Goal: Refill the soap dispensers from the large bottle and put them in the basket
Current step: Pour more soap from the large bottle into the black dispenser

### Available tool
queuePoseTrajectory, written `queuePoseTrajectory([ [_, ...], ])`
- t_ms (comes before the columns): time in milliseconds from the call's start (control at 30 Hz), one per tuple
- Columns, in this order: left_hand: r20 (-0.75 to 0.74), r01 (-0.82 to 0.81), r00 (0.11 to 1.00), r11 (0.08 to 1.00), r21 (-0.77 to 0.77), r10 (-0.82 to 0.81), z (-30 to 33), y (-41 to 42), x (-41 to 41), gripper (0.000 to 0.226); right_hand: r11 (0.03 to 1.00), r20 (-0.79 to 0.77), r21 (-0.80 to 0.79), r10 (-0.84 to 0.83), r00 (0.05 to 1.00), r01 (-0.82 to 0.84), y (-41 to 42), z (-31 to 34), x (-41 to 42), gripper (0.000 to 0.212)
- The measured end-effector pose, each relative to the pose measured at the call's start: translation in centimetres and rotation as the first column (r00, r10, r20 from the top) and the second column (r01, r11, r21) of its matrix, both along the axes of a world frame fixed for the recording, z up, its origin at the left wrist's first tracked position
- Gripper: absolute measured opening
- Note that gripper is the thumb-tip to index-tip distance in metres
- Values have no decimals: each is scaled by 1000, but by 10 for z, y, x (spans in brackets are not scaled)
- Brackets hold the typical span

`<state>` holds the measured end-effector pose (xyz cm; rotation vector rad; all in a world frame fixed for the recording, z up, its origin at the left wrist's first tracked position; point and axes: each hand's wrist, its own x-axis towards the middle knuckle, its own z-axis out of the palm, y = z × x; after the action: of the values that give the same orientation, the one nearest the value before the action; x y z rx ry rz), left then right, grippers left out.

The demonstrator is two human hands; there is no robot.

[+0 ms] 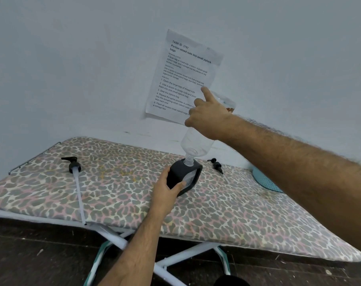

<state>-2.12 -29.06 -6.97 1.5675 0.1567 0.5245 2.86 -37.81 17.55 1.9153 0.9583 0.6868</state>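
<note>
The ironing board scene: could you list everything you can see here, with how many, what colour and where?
ironing board: one, leopard-print cover, white legs, against the wall
soap dispenser: one, black, open, mid-board
large bottle: one, clear, upturned, neck in the dispenser's opening
pump tops: two, black; one far left with long tube, one behind the dispenser
basket: one, teal, partly hidden at right
paper sheet: one, white, printed, on wall
left hand: grip on the dispenser
right hand: grip on the bottle

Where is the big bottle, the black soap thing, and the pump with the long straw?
large bottle [196, 141], head view, on its clear lower body.
black dispenser [176, 174], head view, on its dark side.
pump [73, 166], head view, on its black collar.
</note>
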Motion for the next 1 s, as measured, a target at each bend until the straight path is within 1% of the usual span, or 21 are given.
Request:
queuePoseTrajectory([
  [700, 13, 12, 1000, 1000, -20, -11, 0, 1, -1, 48, 998, 32, -50, 25, 999, -23, 13, 0, 4, 28],
  [1000, 11, 13, 1000, 1000, -24, -13, -3, 1, 2, 51, 998, 36, -59, 12, 999, -10, 15, 1, 3, 28],
])
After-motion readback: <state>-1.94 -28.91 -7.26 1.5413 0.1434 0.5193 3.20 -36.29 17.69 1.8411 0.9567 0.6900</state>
